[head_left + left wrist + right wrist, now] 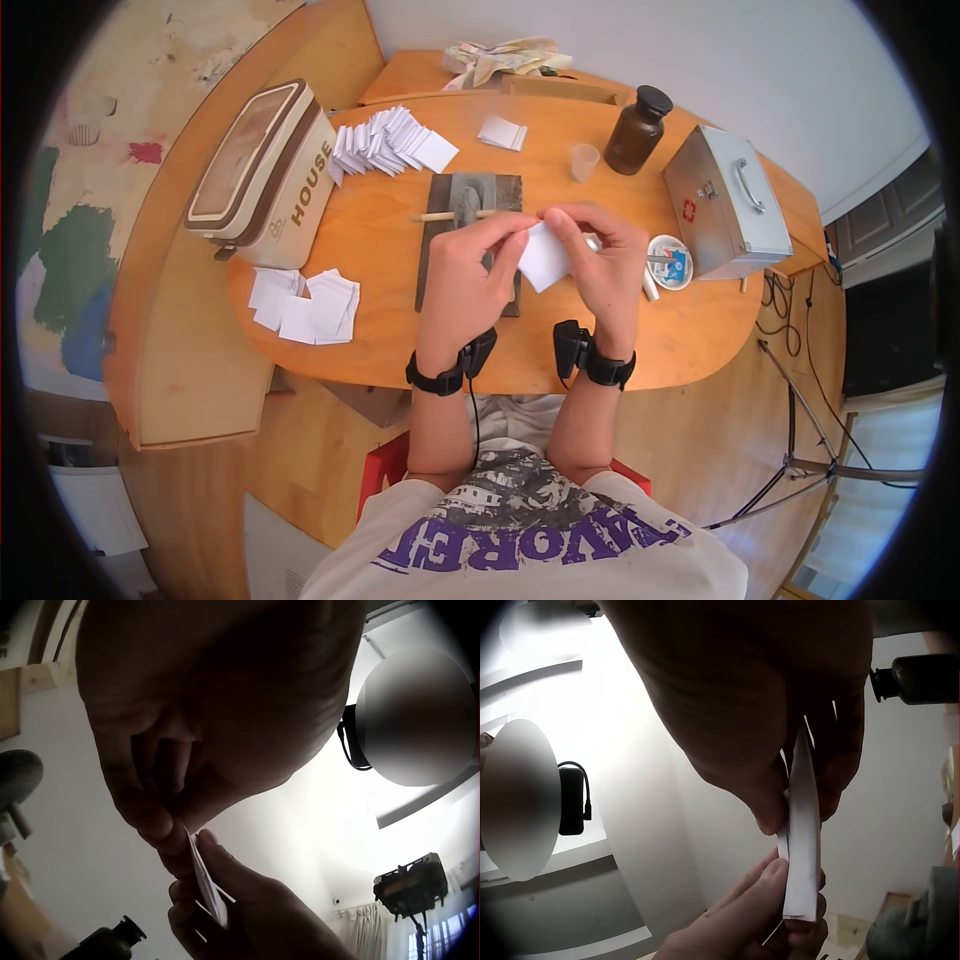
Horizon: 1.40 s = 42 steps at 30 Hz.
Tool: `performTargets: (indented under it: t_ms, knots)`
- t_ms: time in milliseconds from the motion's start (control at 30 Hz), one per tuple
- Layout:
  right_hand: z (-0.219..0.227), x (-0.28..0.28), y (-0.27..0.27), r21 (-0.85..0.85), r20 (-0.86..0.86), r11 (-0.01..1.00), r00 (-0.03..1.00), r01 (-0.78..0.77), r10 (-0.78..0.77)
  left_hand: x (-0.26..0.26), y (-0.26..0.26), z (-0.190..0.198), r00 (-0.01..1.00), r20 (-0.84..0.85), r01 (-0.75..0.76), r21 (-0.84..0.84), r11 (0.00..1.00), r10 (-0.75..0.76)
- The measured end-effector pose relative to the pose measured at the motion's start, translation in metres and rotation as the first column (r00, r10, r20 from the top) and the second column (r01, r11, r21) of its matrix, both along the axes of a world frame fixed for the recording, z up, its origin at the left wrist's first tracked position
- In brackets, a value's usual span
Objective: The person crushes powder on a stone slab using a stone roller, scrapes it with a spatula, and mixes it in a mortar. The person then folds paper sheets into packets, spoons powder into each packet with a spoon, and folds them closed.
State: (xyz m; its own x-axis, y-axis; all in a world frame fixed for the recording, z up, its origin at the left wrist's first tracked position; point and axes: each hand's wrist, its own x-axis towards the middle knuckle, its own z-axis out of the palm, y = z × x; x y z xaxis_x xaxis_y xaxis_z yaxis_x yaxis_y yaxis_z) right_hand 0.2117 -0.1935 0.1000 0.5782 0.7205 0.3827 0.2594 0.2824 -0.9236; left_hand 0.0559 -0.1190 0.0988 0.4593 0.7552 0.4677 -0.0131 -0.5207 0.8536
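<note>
A small folded white paper (543, 259) is held up between both hands above the table. The left hand (467, 278) pinches its upper left edge with thumb and fingers. On its right side, the right hand (607, 268) grips it between thumb and fingers. Seen edge-on in the left wrist view, the paper (209, 889) is thin, with the right hand (259, 907) around its lower part. In the right wrist view the paper (802, 840) shows layered edges, and the left hand (739, 915) pinches its lower end.
Below the hands lies a dark board (437, 210) with a grey stone-like piece and a wooden stick. Paper piles (385, 143), (325, 308) lie left, beside a beige case (265, 190). A brown bottle (634, 138), cup (584, 162), white bowl (684, 245) and silver case (725, 205) stand right.
</note>
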Motion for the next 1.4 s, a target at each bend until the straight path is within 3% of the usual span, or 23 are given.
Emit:
performTargets:
  t_ms: [100, 233, 367, 500, 567, 600, 633, 667, 700, 767, 800, 833, 867, 967, 1000, 1067, 1100, 1167, 1200, 1267, 1400]
  knots:
    - [-0.001, 0.005, -0.001, 0.045, 0.015, 0.997, 0.998, 0.067, -0.068, -0.007, -0.009, 0.017, 0.995, -0.093, -0.022, -0.009, 1.0, 0.021]
    - [0.001, 0.012, -0.002, 0.103, -0.092, 0.984, 0.987, 0.142, -0.133, -0.026, 0.01, 0.037, 0.953, -0.211, -0.208, 0.063, 0.976, 0.217]
    - [-0.004, 0.02, -0.006, 0.122, -0.116, 0.988, 0.99, 0.09, -0.076, -0.049, 0.107, 0.044, 0.9, -0.334, -0.222, 0.197, 0.955, 0.278]
    - [-0.001, 0.02, -0.006, 0.111, -0.139, 0.993, 0.99, 0.037, -0.022, -0.041, 0.233, -0.006, 0.826, -0.481, -0.139, 0.332, 0.933, 0.294]
    - [-0.002, 0.02, -0.008, 0.105, -0.137, 0.994, 0.99, 0.023, -0.008, -0.026, 0.257, -0.019, 0.831, -0.542, -0.054, 0.151, 0.987, 0.128]
    - [-0.004, 0.021, -0.009, 0.112, -0.138, 0.994, 0.99, 0.014, 0.001, -0.021, 0.27, -0.032, 0.831, -0.539, -0.058, 0.155, 0.986, 0.134]
    - [-0.004, 0.023, -0.008, 0.124, -0.136, 0.992, 0.991, 0.009, 0.008, -0.013, 0.284, -0.044, 0.815, -0.577, -0.041, 0.017, 0.999, 0.043]
    - [-0.003, 0.024, -0.01, 0.128, -0.133, 0.992, 0.991, 0.011, 0.006, -0.007, 0.29, -0.051, 0.796, -0.602, -0.027, -0.127, 0.992, -0.056]
    - [-0.003, 0.025, -0.012, 0.129, -0.144, 0.992, 0.989, 0.004, 0.015, -0.004, 0.291, -0.052, 0.798, -0.6, -0.024, -0.126, 0.992, -0.056]
    - [-0.003, 0.027, -0.017, 0.13, -0.155, 0.992, 0.988, -0.005, 0.025, 0.0, 0.293, -0.055, 0.656, -0.754, -0.066, -0.028, 0.997, 0.022]
    - [-0.003, 0.028, -0.018, 0.129, -0.154, 0.992, 0.988, 0.004, 0.016, 0.001, 0.297, -0.058, 0.656, -0.755, -0.064, -0.026, 0.998, 0.022]
    - [-0.004, 0.03, -0.019, 0.128, -0.156, 0.992, 0.988, 0.014, 0.006, 0.001, 0.302, -0.062, 0.574, -0.792, 0.0, 0.254, 0.967, 0.208]
    - [-0.006, 0.032, -0.019, 0.127, -0.16, 0.992, 0.987, 0.015, 0.006, 0.0, 0.306, -0.066, 0.501, -0.768, 0.09, 0.505, 0.859, 0.399]
    - [-0.013, 0.034, -0.018, 0.108, -0.147, 0.994, 0.989, 0.016, 0.0, 0.013, 0.283, -0.033, 0.444, -0.805, 0.077, 0.472, 0.878, 0.394]
    - [-0.013, 0.035, -0.018, 0.114, -0.148, 0.994, 0.989, -0.002, 0.019, 0.013, 0.287, -0.039, 0.443, -0.807, 0.077, 0.469, 0.88, 0.391]
    - [-0.012, 0.035, -0.018, 0.116, -0.147, 0.993, 0.988, -0.022, 0.039, 0.013, 0.298, -0.049, 0.639, -0.769, 0.456, 0.368, 0.81, -0.011]
    - [-0.011, 0.033, -0.017, 0.12, -0.15, 0.992, 0.987, -0.03, 0.048, 0.015, 0.298, -0.05, 0.64, -0.768, 0.454, 0.366, 0.812, -0.012]
    - [-0.01, 0.031, -0.016, 0.121, -0.153, 0.992, 0.987, -0.035, 0.053, 0.019, 0.299, -0.052, 0.496, -0.864, 0.613, 0.279, 0.739, -0.085]
    - [-0.009, 0.031, -0.016, 0.114, -0.153, 0.993, 0.987, -0.039, 0.056, 0.02, 0.299, -0.051, 0.496, -0.864, 0.615, 0.277, 0.739, -0.088]
    - [-0.009, 0.031, -0.017, 0.106, -0.154, 0.994, 0.986, -0.041, 0.057, 0.018, 0.3, -0.048, 0.397, -0.913, 0.579, 0.324, 0.748, 0.088]
    - [-0.009, 0.03, -0.018, 0.102, -0.152, 0.994, 0.987, -0.037, 0.052, 0.016, 0.315, -0.052, 0.372, -0.908, 0.508, 0.374, 0.776, 0.194]
